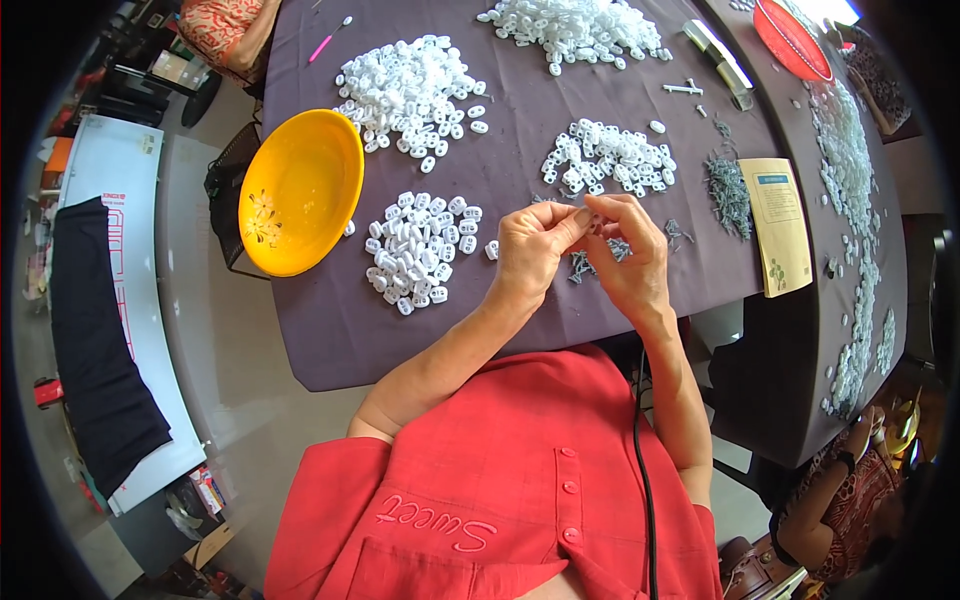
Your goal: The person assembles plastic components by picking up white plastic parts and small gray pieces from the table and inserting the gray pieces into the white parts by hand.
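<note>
two cloth-covered tables: the near table [325,340], draped in smooth dark purple-grey fabric, and, at right, a second table [822,310], strewn with pale translucent pieces [848,200].
one red shirt [450,460], woven, buttoned, with looping stitched lettering.
one yellow bowl [325,180], round, glossy, flower motif inside, at the near table's left edge.
one red basket [775,45], shallow, on the second table.
four heaps of white plastic ovals, most showing two holes: far [575,30], upper left [410,90], near left [420,250] and one just beyond the fingertips [610,158].
one tan paper packet [778,225], printed with a dark label, small text and a green plant emblem.
two bare hands: left hand [530,245] and right hand [638,262], thumbs and forefingers pinched together, covering some grey bits.
one heap of spindly grey bits [730,195], beside the packet.
one pink-handled tool [321,47], slim, at the far left.
one small part [596,222], gripped between both hands' fingertips, mostly hidden; kind cannot be told.
</note>
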Demonstrator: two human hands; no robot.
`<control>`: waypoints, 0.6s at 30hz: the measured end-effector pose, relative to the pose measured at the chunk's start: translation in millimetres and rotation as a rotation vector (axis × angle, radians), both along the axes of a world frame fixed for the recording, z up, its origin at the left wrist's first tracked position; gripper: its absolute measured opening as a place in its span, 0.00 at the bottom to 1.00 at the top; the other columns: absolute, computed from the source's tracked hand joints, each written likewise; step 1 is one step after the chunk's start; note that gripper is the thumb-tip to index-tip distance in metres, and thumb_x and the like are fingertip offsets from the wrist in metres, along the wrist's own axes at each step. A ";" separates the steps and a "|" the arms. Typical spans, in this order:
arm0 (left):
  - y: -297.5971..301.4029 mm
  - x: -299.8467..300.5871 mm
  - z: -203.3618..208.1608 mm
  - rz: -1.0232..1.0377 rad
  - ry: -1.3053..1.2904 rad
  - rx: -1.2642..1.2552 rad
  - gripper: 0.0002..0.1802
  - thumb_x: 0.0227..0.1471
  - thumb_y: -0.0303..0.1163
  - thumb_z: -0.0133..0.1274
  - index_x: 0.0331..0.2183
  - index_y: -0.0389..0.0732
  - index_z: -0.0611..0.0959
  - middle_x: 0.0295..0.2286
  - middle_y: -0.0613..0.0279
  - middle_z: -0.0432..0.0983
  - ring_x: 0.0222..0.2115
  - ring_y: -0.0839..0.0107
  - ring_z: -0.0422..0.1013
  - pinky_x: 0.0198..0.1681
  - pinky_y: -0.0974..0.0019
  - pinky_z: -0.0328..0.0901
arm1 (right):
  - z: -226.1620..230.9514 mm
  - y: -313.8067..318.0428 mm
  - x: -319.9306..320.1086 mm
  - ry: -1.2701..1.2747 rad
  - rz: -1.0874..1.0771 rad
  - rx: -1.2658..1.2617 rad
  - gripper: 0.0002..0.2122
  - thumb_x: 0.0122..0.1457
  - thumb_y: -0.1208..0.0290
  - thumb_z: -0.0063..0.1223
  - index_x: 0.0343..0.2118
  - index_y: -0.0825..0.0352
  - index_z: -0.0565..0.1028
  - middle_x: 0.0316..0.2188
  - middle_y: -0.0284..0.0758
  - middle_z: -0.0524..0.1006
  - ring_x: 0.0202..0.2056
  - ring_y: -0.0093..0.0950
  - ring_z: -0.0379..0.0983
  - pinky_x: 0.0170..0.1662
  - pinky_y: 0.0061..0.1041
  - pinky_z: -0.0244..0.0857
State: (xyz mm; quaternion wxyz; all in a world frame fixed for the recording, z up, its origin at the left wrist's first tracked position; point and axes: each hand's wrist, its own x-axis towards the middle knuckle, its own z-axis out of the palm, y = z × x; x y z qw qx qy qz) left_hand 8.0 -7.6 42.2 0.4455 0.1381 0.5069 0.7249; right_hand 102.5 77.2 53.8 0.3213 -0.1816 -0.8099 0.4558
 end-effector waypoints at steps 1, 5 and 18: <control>-0.4 1.4 -3.4 0.021 0.029 0.019 0.09 0.50 0.30 0.53 0.28 0.33 0.80 0.24 0.60 0.77 0.24 0.76 0.73 0.30 0.75 0.68 | -0.6 -2.9 -1.5 0.007 -0.019 -0.016 0.16 0.42 0.87 0.51 0.38 0.69 0.73 0.32 0.34 0.73 0.30 0.21 0.71 0.32 0.18 0.67; -3.2 3.8 -6.7 0.065 0.084 0.014 0.09 0.50 0.31 0.53 0.28 0.33 0.80 0.24 0.60 0.76 0.23 0.78 0.72 0.30 0.76 0.68 | -2.5 -5.4 -6.0 -0.078 -0.073 0.086 0.16 0.41 0.86 0.54 0.36 0.69 0.73 0.31 0.34 0.73 0.29 0.23 0.72 0.31 0.19 0.67; -10.2 -3.8 -5.3 0.004 0.128 -0.028 0.11 0.53 0.30 0.49 0.26 0.32 0.80 0.19 0.67 0.74 0.21 0.85 0.68 0.23 0.79 0.64 | -7.3 -4.1 -4.7 -0.058 -0.010 0.116 0.13 0.41 0.84 0.56 0.34 0.70 0.74 0.30 0.35 0.74 0.29 0.25 0.74 0.31 0.20 0.69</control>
